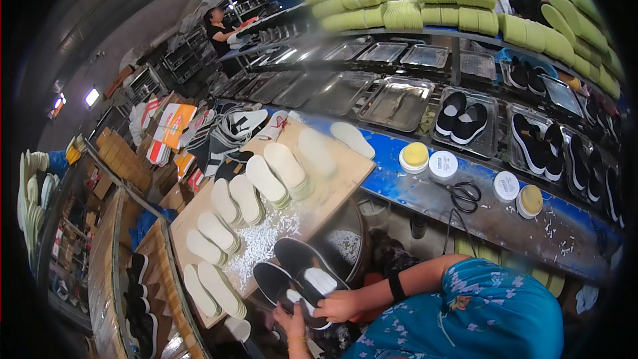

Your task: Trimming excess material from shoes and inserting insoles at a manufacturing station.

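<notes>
Two black slip-on shoes with white patches are held side by side at the lower middle, toes pointing up and left. My left hand [291,322] is closed on the near end of the left shoe [271,282]. From the right, my right hand [340,306] reaches in with bent fingers closed at the near end of the right shoe [298,257], close to its white patch [321,281]. The fingers partly hide the near ends of both shoes. Just beyond them, stacks of cream insoles [267,176] stand on a wooden board [339,173] among scattered white bits [264,242].
A round bin [363,242] holding white bits sits beside the board. On the blue bench [425,193] lie black scissors [463,196] and round tubs [415,155]. Metal trays [397,103], some with black shoes [460,118], line the rack behind. Another person [218,36] stands far left.
</notes>
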A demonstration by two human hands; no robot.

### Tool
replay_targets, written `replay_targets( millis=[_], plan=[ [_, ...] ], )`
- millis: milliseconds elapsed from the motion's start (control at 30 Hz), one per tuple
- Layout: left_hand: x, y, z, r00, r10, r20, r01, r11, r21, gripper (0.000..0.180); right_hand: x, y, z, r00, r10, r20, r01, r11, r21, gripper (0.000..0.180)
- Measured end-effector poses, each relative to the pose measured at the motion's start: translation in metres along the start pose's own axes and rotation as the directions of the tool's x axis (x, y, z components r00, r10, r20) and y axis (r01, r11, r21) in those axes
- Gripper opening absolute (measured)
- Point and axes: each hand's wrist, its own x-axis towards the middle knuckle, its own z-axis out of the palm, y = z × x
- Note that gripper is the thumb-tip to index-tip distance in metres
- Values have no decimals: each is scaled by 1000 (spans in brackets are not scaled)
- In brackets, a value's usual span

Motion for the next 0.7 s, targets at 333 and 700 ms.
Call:
replay_targets(
  millis=[333, 700],
  plan=[
    [5, 74, -20, 972, 179, 154, -214, 941, 262, 61, -227, 98, -94, 252, 790, -558, -965, 160, -209, 14],
    [24, 62, 38, 986, 157, 49, -158, 830, 535, 35, -329, 139, -47, -137, 723, -678, -989, -139, 51, 18]
  ],
)
